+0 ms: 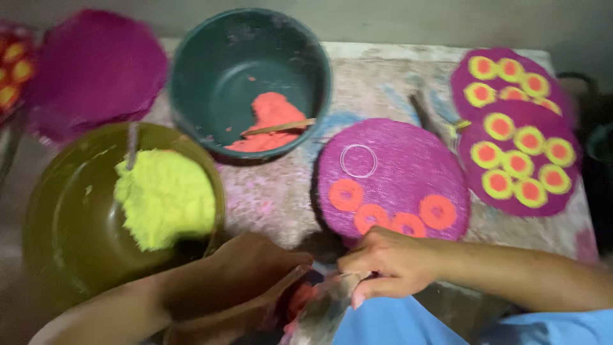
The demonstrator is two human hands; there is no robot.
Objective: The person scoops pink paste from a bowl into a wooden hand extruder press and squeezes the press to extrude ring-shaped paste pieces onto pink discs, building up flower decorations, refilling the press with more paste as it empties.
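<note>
Head view: left hand (255,268) and right hand (383,265) together, clamped on paste bag (319,306); squeeze evenly over near disc (393,176).

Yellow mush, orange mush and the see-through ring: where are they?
yellow mush (165,197): head view, middle of the heap.
orange mush (271,115): head view, top of the lump.
see-through ring (358,146): head view, its upper rim.
</note>
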